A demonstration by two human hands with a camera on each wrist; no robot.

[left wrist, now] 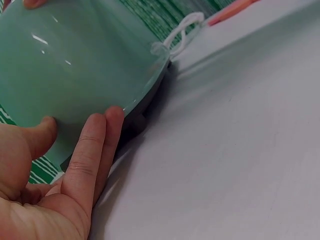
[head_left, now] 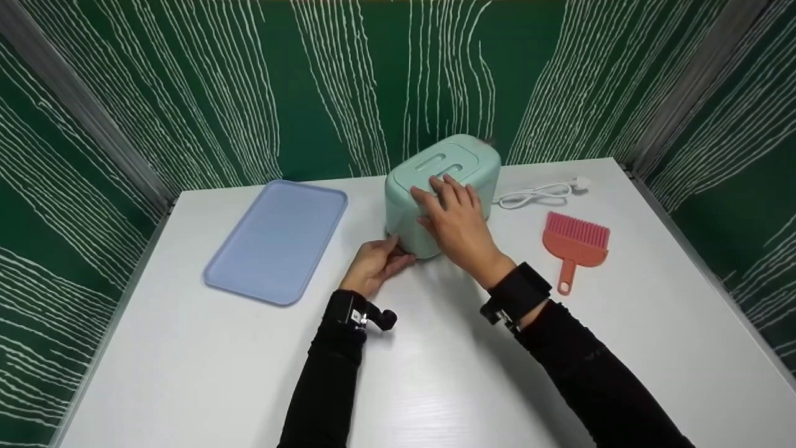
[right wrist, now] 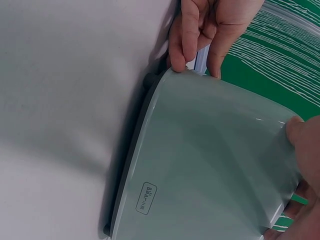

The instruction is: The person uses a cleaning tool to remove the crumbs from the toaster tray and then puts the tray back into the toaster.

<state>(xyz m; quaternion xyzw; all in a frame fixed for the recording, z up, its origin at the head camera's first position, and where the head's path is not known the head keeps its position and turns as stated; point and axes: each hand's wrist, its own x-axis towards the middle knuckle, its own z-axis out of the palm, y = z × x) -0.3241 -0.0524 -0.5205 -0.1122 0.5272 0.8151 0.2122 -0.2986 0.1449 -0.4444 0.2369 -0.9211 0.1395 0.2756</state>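
Note:
A mint-green toaster (head_left: 404,218) with a slotted lid on top stands near the table's back edge, turned at an angle. My left hand (head_left: 373,264) holds its near lower corner, thumb against the side wall, and two straight fingers (left wrist: 85,155) reach along the dark base edge. On the lid's front part rest the spread fingers of my right hand (head_left: 461,230), while its thumb lies over the near wall. The right wrist view shows a small printed label (right wrist: 146,198) low on the toaster's long side, with dark feet under it.
A light-blue tray (head_left: 273,242) lies to the left of the toaster. On the right are a bundled white cord with plug (head_left: 541,193) and a red brush (head_left: 575,242) with pink bristles. Green, white-streaked walls (head_left: 429,68) stand behind and at both sides.

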